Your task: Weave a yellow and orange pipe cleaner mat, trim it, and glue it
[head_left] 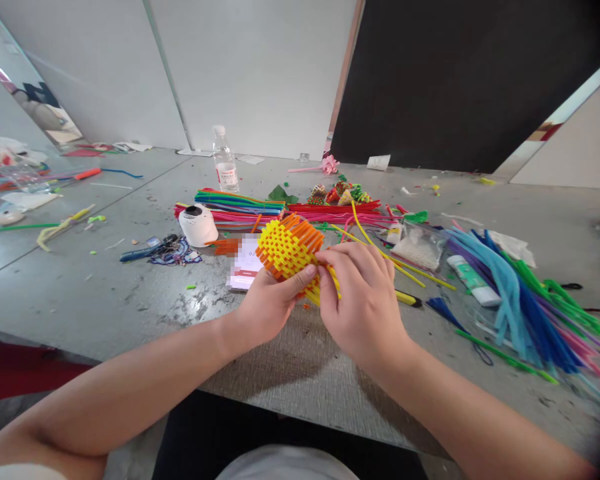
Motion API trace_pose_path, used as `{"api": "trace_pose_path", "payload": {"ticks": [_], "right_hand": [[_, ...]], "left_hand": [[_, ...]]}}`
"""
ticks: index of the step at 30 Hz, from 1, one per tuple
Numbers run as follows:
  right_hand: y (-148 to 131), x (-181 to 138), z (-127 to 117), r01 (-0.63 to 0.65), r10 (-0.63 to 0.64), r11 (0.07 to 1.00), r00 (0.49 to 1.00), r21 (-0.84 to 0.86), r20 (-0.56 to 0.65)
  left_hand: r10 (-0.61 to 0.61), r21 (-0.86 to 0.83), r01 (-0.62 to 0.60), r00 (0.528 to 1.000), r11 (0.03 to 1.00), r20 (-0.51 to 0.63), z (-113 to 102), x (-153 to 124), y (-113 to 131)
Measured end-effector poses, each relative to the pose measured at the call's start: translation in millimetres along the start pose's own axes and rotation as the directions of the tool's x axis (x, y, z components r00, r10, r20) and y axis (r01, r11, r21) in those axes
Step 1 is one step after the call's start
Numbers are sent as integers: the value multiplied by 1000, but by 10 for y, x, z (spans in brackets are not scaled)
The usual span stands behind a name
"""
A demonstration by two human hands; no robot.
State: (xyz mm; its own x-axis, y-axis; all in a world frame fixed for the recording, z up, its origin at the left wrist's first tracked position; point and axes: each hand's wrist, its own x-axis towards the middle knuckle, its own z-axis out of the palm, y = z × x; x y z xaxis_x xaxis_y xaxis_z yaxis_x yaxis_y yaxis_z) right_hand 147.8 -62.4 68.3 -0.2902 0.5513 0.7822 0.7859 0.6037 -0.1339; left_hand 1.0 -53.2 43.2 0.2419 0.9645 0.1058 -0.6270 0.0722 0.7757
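Observation:
A yellow and orange woven piece [286, 248], built from thin strips like pipe cleaners, is held up above the table in front of me. Loose orange ends stick out at its top right. My left hand [275, 303] grips it from below left, thumb pressed on its near face. At its right edge my right hand [360, 293] pinches with thumb and fingers around an end of a strip; the fingertips partly hide what is between them. Behind the woven piece lies a phone [245, 267] with a lit screen. Yellow pipe cleaners [410, 267] lie beyond my right hand.
A white roll [199, 225] and keys [167, 247] lie to the left. Bundled coloured pipe cleaners [240, 203] and a water bottle [225, 163] are behind. At right are a white-green tube [473, 280], a bag of white beads [420, 245] and blue pipe cleaners [535, 307].

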Motion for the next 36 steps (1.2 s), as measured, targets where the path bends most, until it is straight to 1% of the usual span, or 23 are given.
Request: {"api": "trace_pose_path", "payload": {"ticks": [3, 7, 9, 14, 18, 21, 23, 25, 26, 28, 30, 32, 34, 36], "right_hand": [[-19, 1, -22, -30, 30, 999, 1000, -27, -4], [-20, 15, -56, -24, 24, 1000, 1000, -11, 2], [-23, 17, -68, -28, 28, 1000, 1000, -9, 5], [-18, -5, -74, -55, 55, 999, 997, -1, 45], [4, -14, -76, -30, 28, 999, 997, 16, 77], [48, 7, -99, -20, 15, 997, 998, 77, 61], [110, 28, -125, -54, 51, 989, 998, 138, 22], [193, 48, -149, -115, 115, 975, 993, 189, 11], [235, 55, -156, -153, 149, 964, 988, 216, 33], [303, 60, -152, -248, 212, 924, 966, 289, 151], [329, 51, -127, -348, 255, 873, 923, 343, 287], [310, 27, -91, -401, 276, 844, 894, 355, 353], [268, -9, -61, -368, 255, 867, 906, 335, 337], [225, -46, -43, -250, 178, 924, 951, 288, 253]], "left_hand": [[0, -8, 0, 1000, 1000, 22, -12, -11, 19], [-36, -88, 34, 999, 996, -26, -29, -16, 49], [-46, -101, 43, 999, 994, -26, -34, -15, 58], [-60, -68, 63, 997, 996, 43, -40, -5, 66], [-69, -65, 73, 995, 995, 67, -39, 4, 69], [-87, -79, 87, 996, 993, 5, -46, 22, 71], [-101, -84, 95, 992, 992, -73, -60, 48, 75], [-109, -103, 95, 983, 990, -145, -79, 83, 81], [-110, -116, 91, 980, 989, -169, -89, 101, 83], [-106, -135, 82, 978, 987, -182, -107, 132, 80], [-101, -133, 77, 978, 988, -182, -115, 147, 66], [-103, -124, 78, 972, 989, -211, -112, 146, 40], [-113, -126, 83, 962, 989, -248, -102, 135, 11], [-120, -136, 87, 959, 987, -258, -92, 122, -15]]}}
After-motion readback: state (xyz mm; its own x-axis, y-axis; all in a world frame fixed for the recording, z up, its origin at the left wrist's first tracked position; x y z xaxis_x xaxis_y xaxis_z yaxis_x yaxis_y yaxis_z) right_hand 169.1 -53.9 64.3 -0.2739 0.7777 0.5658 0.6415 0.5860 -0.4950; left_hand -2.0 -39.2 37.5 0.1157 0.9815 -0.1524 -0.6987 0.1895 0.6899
